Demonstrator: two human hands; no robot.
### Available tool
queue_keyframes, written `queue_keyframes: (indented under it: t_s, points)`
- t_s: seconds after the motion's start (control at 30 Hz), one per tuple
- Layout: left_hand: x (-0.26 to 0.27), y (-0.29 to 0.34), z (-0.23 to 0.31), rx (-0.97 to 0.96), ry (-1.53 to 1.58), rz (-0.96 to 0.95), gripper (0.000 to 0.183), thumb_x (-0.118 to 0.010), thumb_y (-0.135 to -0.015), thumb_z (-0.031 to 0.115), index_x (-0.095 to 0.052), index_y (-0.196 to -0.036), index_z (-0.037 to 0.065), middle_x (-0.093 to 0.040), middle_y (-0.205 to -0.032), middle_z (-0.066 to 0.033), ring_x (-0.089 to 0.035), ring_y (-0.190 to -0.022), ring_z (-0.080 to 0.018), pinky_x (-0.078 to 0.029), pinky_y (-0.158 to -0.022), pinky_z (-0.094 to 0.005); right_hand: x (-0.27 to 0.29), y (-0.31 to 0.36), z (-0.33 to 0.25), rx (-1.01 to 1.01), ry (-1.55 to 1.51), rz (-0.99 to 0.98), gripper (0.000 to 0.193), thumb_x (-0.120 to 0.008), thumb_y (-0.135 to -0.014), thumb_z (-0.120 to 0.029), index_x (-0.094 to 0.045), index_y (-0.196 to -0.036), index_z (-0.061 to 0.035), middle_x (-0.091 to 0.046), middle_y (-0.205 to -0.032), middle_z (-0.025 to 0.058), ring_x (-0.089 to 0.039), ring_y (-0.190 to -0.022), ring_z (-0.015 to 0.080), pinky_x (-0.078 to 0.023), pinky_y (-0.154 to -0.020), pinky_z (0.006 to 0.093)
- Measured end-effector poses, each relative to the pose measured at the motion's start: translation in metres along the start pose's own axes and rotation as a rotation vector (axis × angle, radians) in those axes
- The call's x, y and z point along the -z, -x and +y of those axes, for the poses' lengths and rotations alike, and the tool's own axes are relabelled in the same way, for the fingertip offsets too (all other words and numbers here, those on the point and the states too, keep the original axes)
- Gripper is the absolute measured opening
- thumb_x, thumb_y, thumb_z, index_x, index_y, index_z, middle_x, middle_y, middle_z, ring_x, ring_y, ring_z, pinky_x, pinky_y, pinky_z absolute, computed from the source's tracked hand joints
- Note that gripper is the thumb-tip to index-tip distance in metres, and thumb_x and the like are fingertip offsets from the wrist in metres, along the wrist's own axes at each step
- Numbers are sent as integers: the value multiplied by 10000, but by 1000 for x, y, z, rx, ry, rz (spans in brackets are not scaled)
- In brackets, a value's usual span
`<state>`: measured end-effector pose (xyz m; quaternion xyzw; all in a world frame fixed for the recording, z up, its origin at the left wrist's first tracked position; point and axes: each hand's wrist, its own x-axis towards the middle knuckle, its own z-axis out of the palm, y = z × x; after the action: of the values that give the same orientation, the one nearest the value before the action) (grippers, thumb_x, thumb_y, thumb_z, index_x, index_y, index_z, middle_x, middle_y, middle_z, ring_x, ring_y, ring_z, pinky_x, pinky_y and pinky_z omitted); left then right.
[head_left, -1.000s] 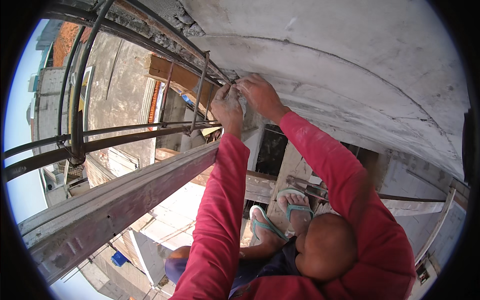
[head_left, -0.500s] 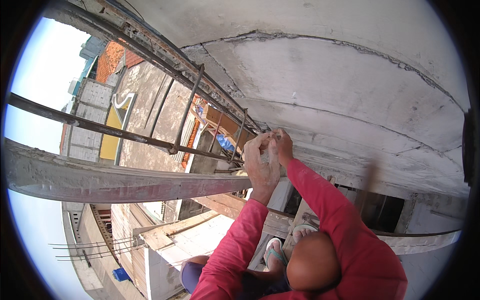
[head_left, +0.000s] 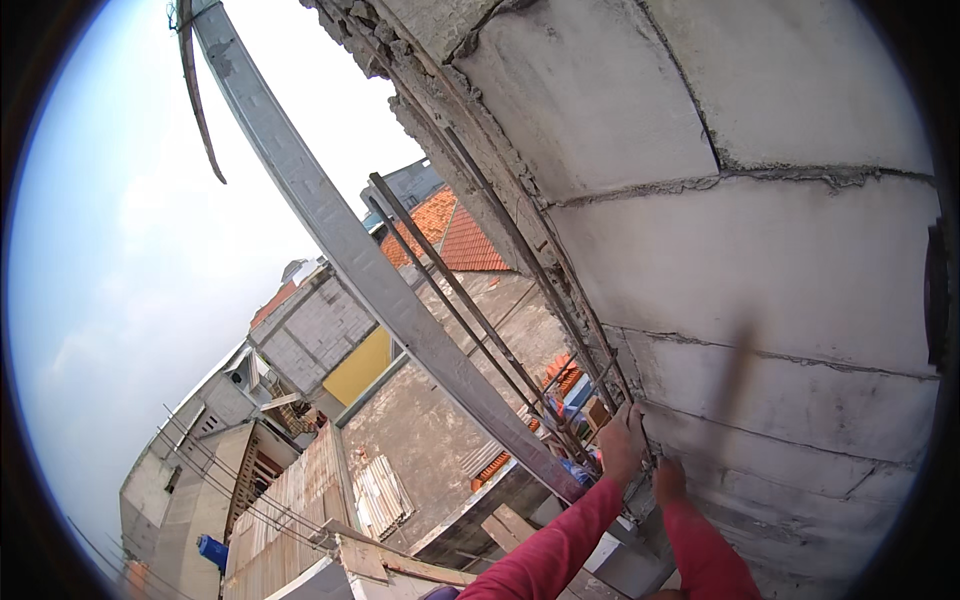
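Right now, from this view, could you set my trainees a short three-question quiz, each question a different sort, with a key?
1. Which sits higher in the picture: the person's left hand or right hand?
2. True or false: the long grey beam slants from upper left to lower right.
3. Choose one. The wall at the right is: A) bright yellow; B) pale grey with dark joints; C) covered in orange tiles.

Key: 1. The left hand. 2. True. 3. B.
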<state>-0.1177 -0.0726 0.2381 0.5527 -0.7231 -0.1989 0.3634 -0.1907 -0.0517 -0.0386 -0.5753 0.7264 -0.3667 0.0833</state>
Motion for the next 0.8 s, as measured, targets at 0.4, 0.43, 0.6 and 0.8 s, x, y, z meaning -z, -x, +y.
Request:
queue_keyframes:
  t_s: [0.4,0.43,0.6,0.8]
  points:
    - [24,-7,26,-69,163,137,492,-503,-1099,397,-680,-1299,-16,-724,-1183,-264,-704,-1119,-404,-536,-948,-435,14,-18,5,-45,181,-293,308,-560,-985,-198,-710,-1228,-83,-695,-1202,154,-688,-1089,364,-542,-956,517]
    - [22,-5,24,-118,187,183,483,-512,-1098,386,-676,-1320,-11,-722,-1216,-255,-703,-1144,-389,-535,-968,-421,11,-18,7,-83,239,-341,295,-559,-985,-199,-718,-1208,-89,-706,-1169,142,-701,-1057,353,-550,-936,516]
    - [22,-6,13,-124,181,155,478,-529,-1097,362,-651,-1374,-8,-712,-1286,-239,-697,-1204,-346,-522,-1022,-382,-6,-9,16,29,276,-220,281,-549,-981,-198,-730,-1177,-108,-716,-1115,120,-716,-974,335,-556,-862,498]
    - [22,-14,15,-109,201,142,453,-527,-1104,344,-672,-1318,-27,-730,-1200,-260,-722,-1134,-340,-537,-956,-390,-9,-1,17,121,288,-84,312,-568,-946,-211,-717,-1187,-81,-703,-1132,123,-712,-943,332,-552,-839,483]
